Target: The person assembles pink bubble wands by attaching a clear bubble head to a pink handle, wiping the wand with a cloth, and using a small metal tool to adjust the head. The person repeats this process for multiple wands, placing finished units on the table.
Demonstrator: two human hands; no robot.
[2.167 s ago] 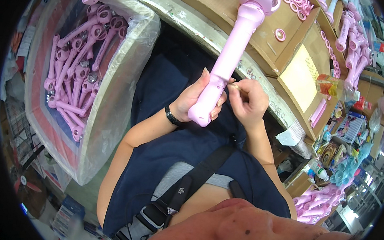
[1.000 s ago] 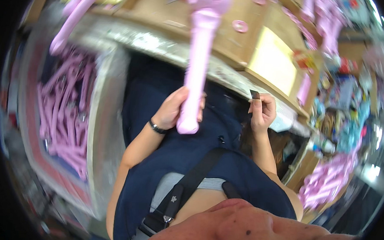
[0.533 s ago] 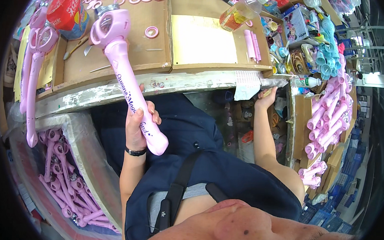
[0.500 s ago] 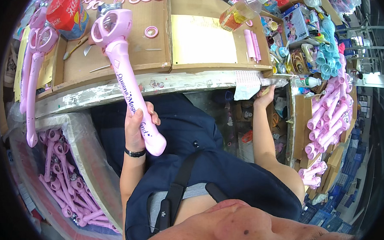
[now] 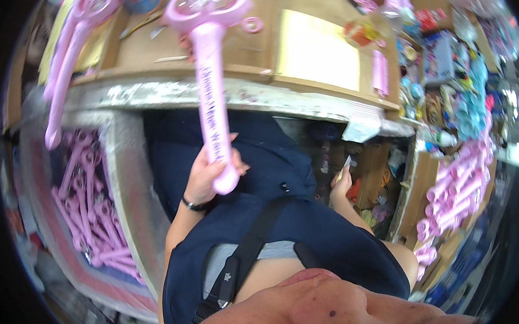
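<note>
A pink toy wand (image 5: 210,95) with dark lettering down its shaft stands nearly upright in front of me. My left hand (image 5: 206,174) is wrapped round its lower end, while its looped head reaches over the cardboard tray. Below the bench edge, to the right, my right hand (image 5: 341,185) is closed on a slim tool (image 5: 347,162) with a pale, pointed tip and a yellowish grip. Its exact kind is too small to tell. More pink wands (image 5: 70,87) stand upright at the left end of the bench.
A lined bin (image 5: 113,148) at lower left holds several pink wands (image 5: 84,205). On the bench are a cardboard tray (image 5: 241,55), a yellow sheet (image 5: 318,50) and a bottle (image 5: 366,30). Pink tubular parts (image 5: 458,184) are stacked at the right. A white cloth (image 5: 362,129) hangs over the edge.
My right hand has drawn back from the bench edge, down and toward me, with the slim tool. The view has shifted; my left hand still grips the wand, now more upright.
</note>
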